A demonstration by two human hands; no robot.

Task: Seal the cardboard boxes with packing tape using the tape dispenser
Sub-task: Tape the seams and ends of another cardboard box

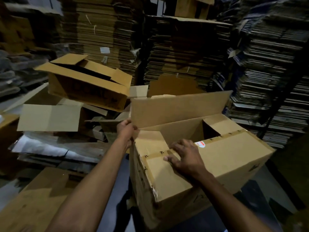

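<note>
The left hand [125, 131] grips the left corner of the cardboard box [217, 168], fingers curled over the edge at the foot of the raised far flap [177, 108]. The right hand [184, 156] presses with spread fingers on the near flap, over the old tape strip [155, 154]. The box's base is cut off below.

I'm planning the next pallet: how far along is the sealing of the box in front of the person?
Done: the near flap and both end flaps are folded in, with old printed tape across them. In hand: the right hand presses the near flap flat, while the left hand grips the corner by the upright far flap. Left: closing that flap and taping the seam. No tape dispenser is visible.
</note>
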